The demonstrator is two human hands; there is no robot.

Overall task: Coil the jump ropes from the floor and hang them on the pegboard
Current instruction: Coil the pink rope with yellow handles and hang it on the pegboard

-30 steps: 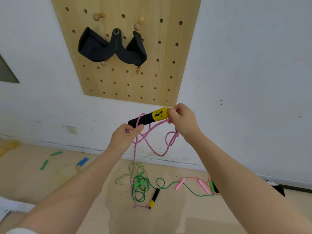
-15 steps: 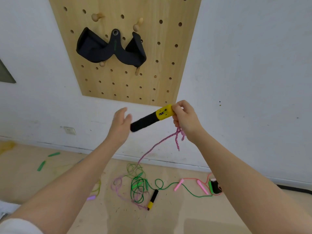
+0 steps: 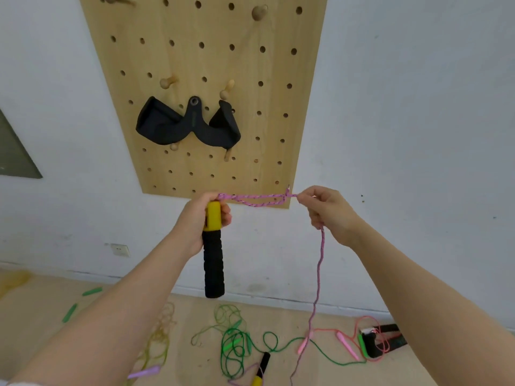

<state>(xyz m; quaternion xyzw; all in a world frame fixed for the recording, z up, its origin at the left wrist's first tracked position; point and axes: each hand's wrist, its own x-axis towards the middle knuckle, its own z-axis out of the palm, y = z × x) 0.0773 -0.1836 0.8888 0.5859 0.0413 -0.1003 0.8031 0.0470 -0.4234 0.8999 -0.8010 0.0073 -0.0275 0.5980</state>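
Observation:
My left hand [image 3: 195,221] grips the yellow-and-black handle [image 3: 213,254] of a jump rope, held upright with its foam end pointing down. Its pink braided rope [image 3: 253,198] runs taut from the handle's top across to my right hand [image 3: 328,211], which pinches it. From there the rope drops to the floor, where its second yellow-and-black handle [image 3: 261,367] lies. The wooden pegboard [image 3: 211,51] hangs on the wall just above my hands, with several bare pegs, one of them a peg [image 3: 259,12] near the top.
A black strap accessory [image 3: 186,126] hangs on the pegboard. On the floor lie a tangled green rope [image 3: 237,346], a salmon rope with pink handles [image 3: 345,342], a yellowish rope [image 3: 161,335], green handles [image 3: 92,291] at left and a black object [image 3: 381,339] by the wall.
The handle passed from my right hand to my left and turned upright. My right hand now pinches the rope, stretched taut between both hands. The view tilted up toward the pegboard.

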